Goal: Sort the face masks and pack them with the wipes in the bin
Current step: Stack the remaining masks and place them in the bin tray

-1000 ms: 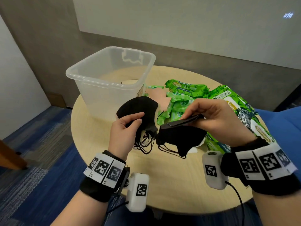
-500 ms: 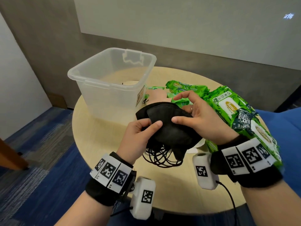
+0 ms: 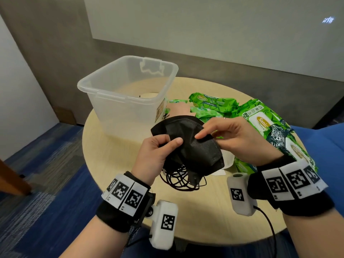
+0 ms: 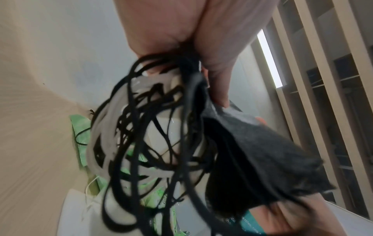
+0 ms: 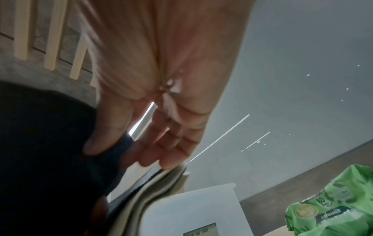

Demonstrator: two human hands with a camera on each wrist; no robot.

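Both hands hold a stack of black face masks (image 3: 193, 146) above the round table, just in front of the bin. My left hand (image 3: 158, 153) grips the stack's left side, thumb on top. From the right, my right hand (image 3: 229, 138) pinches the top mask's edge between thumb and fingers. Black ear loops (image 3: 182, 179) dangle below in a tangle; the left wrist view shows the ear loops (image 4: 153, 143) and dark masks (image 4: 262, 151) up close. In the right wrist view the stacked mask edges (image 5: 141, 188) lie under my fingers. The clear plastic bin (image 3: 128, 97) stands behind.
Green wipes packs (image 3: 260, 123) lie in a heap on the right half of the wooden table (image 3: 115, 161). A white mask (image 3: 225, 162) lies under the black ones beside the packs. Blue fabric (image 3: 323, 146) shows at the right; carpet floor lies left.
My right hand brought its black mask onto the ones in my left hand. Both hands now hold one stack together, raised closer to the bin.
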